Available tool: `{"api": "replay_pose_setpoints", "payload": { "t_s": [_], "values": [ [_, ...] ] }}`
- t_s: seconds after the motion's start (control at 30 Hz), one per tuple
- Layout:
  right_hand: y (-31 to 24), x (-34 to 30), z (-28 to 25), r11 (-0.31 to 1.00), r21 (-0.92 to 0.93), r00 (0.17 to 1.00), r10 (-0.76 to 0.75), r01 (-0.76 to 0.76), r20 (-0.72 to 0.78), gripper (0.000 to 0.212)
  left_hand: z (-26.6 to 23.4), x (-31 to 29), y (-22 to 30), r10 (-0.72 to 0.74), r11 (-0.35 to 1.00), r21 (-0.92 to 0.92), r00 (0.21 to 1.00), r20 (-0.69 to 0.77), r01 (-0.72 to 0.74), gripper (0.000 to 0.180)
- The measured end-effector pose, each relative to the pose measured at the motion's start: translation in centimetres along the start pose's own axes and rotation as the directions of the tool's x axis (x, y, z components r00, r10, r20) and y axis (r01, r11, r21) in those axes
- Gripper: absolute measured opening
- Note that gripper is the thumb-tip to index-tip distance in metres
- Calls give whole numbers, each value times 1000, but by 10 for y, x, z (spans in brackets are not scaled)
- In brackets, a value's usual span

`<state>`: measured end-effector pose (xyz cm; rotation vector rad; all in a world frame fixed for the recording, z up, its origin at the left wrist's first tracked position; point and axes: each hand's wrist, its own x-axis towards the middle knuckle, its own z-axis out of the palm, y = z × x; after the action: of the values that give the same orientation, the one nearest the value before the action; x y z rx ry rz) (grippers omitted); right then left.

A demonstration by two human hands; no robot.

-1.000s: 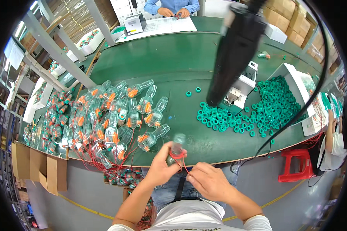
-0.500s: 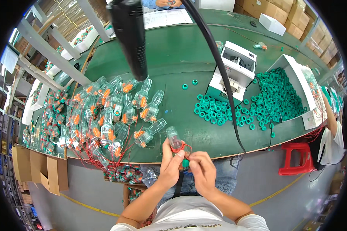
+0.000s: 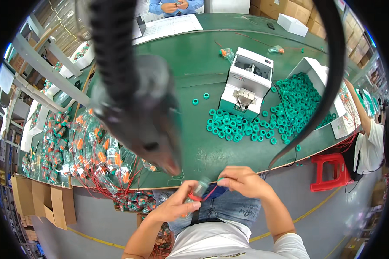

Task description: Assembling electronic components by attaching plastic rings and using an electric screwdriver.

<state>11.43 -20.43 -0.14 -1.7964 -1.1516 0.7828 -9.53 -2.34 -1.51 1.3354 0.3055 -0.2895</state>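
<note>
Close to my body, at the table's front edge, my left hand is closed around a clear plastic bottle-shaped piece with red wire wound about it. My right hand pinches the red wire, which runs taut from the bottle to my fingertips. A small green bit shows at the pinch, too small to make out. Many similar clear pieces with orange parts lie heaped on the left of the green table, their red wires trailing over the edge.
A blurred black hanging tool covers much of the left. Green rings lie beside a white machine; more fill a white box. A red stool and a person's arm are at right, another person across the table.
My right hand has moved right and up from the bottle, drawing the red wire out straight. My left hand has lowered slightly with the bottle. The black tool now appears larger and lower.
</note>
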Motion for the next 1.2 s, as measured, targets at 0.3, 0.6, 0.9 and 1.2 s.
{"api": "replay_pose_setpoints", "payload": {
  "t_s": [0.3, 0.6, 0.9, 1.2],
  "values": [
    [70, 52, -5, 825, -526, 775, -192, -205, -602, 31, 10, 39, -3, 106, 954, -219, 916, -387, -203, 51],
    [40, 37, -2, 994, 77, 813, 113, -84, -571, 17, 12, 86, -5, 232, 914, -107, 720, -653, -392, 34],
    [-2, 4, 57, 725, 657, 970, 240, -206, 40, 38, 21, 86, -5, 399, 857, -8, 674, -622, -515, 35],
    [-3, 12, 49, 819, 516, 967, 237, -250, 92, 33, 23, 75, -19, 413, 873, 66, 662, -625, -483, 32]
  ]
}}
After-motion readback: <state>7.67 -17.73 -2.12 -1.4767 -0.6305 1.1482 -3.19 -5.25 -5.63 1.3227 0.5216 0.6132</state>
